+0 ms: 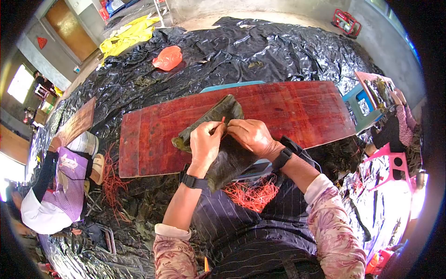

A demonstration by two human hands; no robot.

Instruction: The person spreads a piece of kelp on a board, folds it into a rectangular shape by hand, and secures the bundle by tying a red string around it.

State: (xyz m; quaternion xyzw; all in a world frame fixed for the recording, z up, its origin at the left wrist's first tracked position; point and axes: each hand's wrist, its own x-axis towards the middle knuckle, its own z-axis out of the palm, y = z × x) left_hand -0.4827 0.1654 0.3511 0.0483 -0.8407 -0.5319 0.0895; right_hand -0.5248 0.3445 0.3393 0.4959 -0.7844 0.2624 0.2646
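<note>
Between my two hands is a dark green, leaf-like bundle (pixel 211 114), lying at an angle over the front edge of a reddish-brown board (pixel 297 109). My left hand (pixel 206 142) is closed in a pinch at the bundle's middle. A short piece of red string (pixel 223 119) sticks up at its fingertips. My right hand (pixel 253 136) meets it there, fingers also pinched on the string. The lower part of the leaf (pixel 227 162) hangs toward my lap. A heap of red strings (pixel 253 193) rests on my lap.
Black plastic sheeting (pixel 278 51) covers the floor. An orange-red bag (pixel 167 58) and yellow sheet (pixel 127 39) lie beyond the board. A person (pixel 51 195) sits at left with a wooden board (pixel 79 123). Another person (pixel 397 123) works at right, near a pink stool (pixel 392 165).
</note>
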